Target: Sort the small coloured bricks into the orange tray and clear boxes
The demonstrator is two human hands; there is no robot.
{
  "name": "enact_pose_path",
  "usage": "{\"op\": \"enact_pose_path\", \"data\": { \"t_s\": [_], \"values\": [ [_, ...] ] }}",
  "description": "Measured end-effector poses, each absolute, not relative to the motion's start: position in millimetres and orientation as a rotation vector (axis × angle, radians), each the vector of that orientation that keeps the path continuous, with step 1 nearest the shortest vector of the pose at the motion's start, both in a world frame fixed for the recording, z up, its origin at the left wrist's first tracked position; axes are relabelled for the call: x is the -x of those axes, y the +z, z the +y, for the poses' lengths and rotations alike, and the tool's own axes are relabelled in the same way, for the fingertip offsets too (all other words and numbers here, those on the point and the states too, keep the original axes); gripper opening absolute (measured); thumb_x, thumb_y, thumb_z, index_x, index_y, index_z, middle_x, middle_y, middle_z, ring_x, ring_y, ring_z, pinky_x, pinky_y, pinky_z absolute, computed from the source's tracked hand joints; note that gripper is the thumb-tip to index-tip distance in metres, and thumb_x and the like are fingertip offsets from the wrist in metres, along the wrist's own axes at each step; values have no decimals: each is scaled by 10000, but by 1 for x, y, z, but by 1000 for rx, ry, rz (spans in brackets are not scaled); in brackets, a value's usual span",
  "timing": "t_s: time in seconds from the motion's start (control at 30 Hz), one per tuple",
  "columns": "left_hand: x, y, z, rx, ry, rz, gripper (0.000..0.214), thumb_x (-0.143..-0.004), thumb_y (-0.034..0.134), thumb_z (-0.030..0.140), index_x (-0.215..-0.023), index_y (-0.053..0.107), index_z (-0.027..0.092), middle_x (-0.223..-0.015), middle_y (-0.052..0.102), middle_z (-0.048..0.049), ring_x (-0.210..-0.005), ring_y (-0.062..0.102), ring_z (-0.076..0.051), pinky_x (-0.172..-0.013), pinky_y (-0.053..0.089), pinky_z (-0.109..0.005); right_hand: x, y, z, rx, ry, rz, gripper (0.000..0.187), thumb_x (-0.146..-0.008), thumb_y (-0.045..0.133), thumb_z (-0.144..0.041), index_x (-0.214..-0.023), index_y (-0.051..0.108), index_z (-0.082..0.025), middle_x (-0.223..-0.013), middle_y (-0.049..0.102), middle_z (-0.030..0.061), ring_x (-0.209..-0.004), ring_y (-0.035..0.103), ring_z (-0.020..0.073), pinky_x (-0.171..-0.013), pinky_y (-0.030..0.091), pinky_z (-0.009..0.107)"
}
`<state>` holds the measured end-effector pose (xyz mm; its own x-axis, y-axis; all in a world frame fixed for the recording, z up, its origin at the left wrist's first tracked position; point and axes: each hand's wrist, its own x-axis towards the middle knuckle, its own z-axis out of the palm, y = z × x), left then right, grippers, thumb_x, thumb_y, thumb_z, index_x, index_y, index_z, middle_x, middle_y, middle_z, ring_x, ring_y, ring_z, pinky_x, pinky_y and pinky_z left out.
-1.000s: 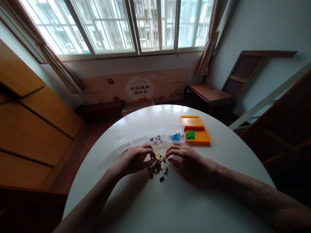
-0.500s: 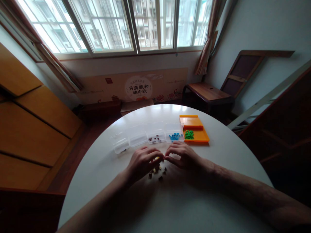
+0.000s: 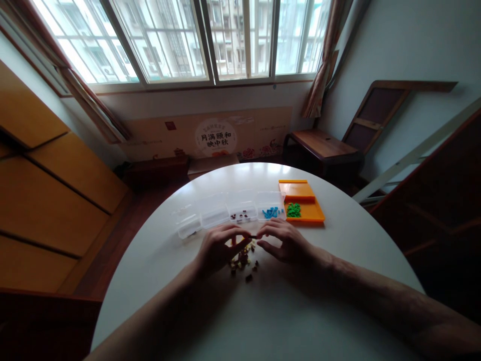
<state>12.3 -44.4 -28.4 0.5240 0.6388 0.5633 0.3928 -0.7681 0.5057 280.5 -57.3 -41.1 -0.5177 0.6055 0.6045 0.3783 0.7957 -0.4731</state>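
Note:
Over the table, my left hand and my right hand meet at their fingertips. Between them is a small dark building brick, with the fingers of both hands on its ends. The right thumb hangs a little lower, apart from the index finger. Beneath the hands lies a loose pile of small brown and yellow bricks, partly hidden by my left hand. A single dark brick rests at the pile's near side.
Behind the hands stands a row of clear plastic compartments; one holds dark bricks, another blue bricks. An open orange box with green bricks stands to their right. The round white table has a curved edge.
The fingertips have drawn slightly apart, and the dark brick between them now shows. My right thumb has dropped away from the index finger. More of the pile below is visible.

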Motion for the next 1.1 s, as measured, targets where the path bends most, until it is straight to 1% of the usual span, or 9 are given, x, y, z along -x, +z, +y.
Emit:
{"op": "enact_pose_path", "data": {
  "t_s": [0.13,0.2,0.37,0.5,0.6,0.67,0.87,0.97,1.1],
  "values": [
    [-10,-24,-34,-2389,1281,1146,139,-1032,754,329,-1041,844,223,-950,805,-53,-651,648,-124,-631,556,-246,-279,-39,-58,775,378,-2155,57,-1053,706,-279,-1024,726,-235,-1023,805,56,-940,723,228,-922,558,397],
    [-10,-22,-27,-2363,1336,1281,148,-1027,761,337,-1043,851,221,-944,797,-47,-638,623,-120,-623,540,-246,-279,-40,-57,754,373,-2184,51,-1047,697,-262,-1015,728,-237,-1025,805,57,-933,722,227,-907,558,393],
    [-8,-21,-20,-2419,1273,1465,228,-1002,799,379,-1166,843,226,-995,789,-45,-635,594,-121,-645,522,-260,-280,-44,-55,719,349,-2227,62,-1037,679,-242,-1003,731,-241,-1028,808,57,-921,725,232,-874,556,398],
    [6,-14,-22,-2443,1192,1346,161,-1002,787,367,-1044,847,224,-933,763,-34,-624,582,-114,-632,503,-250,-283,-46,-54,718,343,-2243,57,-1031,680,-232,-1018,734,-242,-1043,809,57,-949,729,238,-895,548,408],
    [20,-3,-24,-2465,976,1144,183,-1005,774,355,-911,827,207,-855,736,-28,-624,588,-107,-620,494,-235,-284,-46,-54,714,361,-2248,55,-1026,683,-220,-1022,733,-243,-1048,808,52,-960,729,235,-900,550,401],
    [28,4,-24,-2474,806,1043,191,-986,787,352,-871,816,202,-813,714,-21,-616,580,-103,-593,476,-222,-284,-45,-54,709,377,-2248,59,-1019,685,-209,-1028,733,-243,-1049,808,49,-964,729,233,-905,553,398],
    [32,12,-29,-2475,570,917,93,-944,820,310,-912,825,222,-821,716,-3,-607,545,-91,-557,410,-213,-285,-46,-53,692,386,-2274,70,-1028,673,-222,-1029,740,-243,-1044,813,46,-964,727,225,-898,555,395],
    [30,9,-31,-2473,500,931,52,-930,833,290,-911,831,241,-864,746,4,-626,575,-87,-585,419,-210,-284,-47,-53,694,389,-2279,75,-1018,679,-213,-1032,748,-239,-1049,816,46,-971,725,222,-912,556,400],
    [28,5,-33,-2481,447,929,59,-960,805,290,-938,836,244,-899,771,4,-645,608,-85,-619,435,-209,-284,-48,-52,688,390,-2271,73,-1012,687,-207,-1031,750,-241,-1045,816,43,-971,725,220,-914,558,393]
  ]
}}
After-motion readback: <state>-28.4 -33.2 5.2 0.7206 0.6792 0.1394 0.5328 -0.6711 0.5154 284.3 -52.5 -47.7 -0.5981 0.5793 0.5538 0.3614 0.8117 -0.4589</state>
